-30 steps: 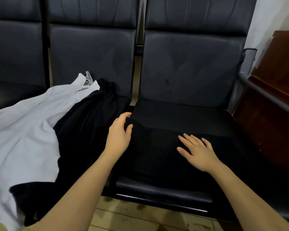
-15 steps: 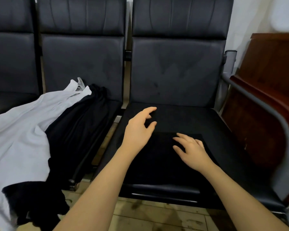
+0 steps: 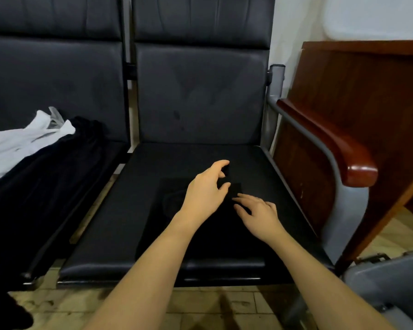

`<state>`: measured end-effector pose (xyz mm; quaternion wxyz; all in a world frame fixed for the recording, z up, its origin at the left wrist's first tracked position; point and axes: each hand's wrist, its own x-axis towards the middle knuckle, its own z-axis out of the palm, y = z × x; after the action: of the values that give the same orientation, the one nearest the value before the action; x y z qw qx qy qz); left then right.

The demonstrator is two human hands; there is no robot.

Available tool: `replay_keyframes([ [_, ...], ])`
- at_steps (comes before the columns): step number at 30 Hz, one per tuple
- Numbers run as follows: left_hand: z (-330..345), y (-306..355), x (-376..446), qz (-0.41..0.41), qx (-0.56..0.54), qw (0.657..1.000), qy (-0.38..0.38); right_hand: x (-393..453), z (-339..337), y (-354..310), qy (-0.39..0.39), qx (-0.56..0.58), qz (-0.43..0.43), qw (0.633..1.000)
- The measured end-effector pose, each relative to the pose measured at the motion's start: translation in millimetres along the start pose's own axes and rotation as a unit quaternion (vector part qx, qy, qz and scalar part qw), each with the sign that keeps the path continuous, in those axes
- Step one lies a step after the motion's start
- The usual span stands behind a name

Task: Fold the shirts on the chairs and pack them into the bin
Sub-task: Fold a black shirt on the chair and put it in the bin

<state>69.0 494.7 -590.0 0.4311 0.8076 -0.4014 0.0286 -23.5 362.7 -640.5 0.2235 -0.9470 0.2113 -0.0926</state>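
- Head view: a folded black fabric shirt (image 3: pixel 177 222) lies flat as a dark rectangle on the seat of the right-hand black padded leather chair (image 3: pixel 200 96); its front edge reaches the seat's front edge.
- The left hand (image 3: pixel 206 190) hovers over the shirt's far right corner, fingers spread and loosely bent, gripping nothing; whether the fingertips touch the cloth I cannot tell.
- The right hand (image 3: pixel 260 214) rests just beside it on the shirt's right part, palm down, fingers relaxed and slightly fanned, holding nothing; the two hands sit close, not touching.
- On the neighbouring black chair (image 3: pixel 57 86) to the left, an unfolded black garment (image 3: pixel 45 177) drapes over the seat and off its front edge; a crumpled white shirt (image 3: pixel 17 146) lies on it at the far left.
- A grey metal armrest topped with glossy red-brown wood (image 3: pixel 332 144) borders the right chair; a dark brown wooden cabinet (image 3: pixel 367 91) stands beyond it.
- A grey bin rim (image 3: pixel 386 279) shows at the lower right corner; beige floor tiles (image 3: pixel 200 308) lie below the seat.
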Motion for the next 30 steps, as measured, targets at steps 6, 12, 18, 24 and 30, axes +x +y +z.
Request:
replay_keyframes([
  [6,28,8,20,-0.018,-0.007,0.998,-0.066,-3,-7,6,0.084,0.177,0.049,0.979],
  [12,21,-6,20,-0.044,0.012,0.986,-0.159,-1,-7,11,0.130,0.206,0.088,0.966],
  [18,-21,-35,7,-0.071,0.043,0.995,-0.059,12,-4,3,0.151,0.127,0.140,0.970],
  [24,-29,-60,10,-0.064,0.083,0.993,-0.062,31,-4,-9,0.156,0.100,0.186,0.965],
  [30,-20,-69,20,-0.043,0.017,0.998,-0.047,48,1,-11,0.143,0.083,0.201,0.966],
])
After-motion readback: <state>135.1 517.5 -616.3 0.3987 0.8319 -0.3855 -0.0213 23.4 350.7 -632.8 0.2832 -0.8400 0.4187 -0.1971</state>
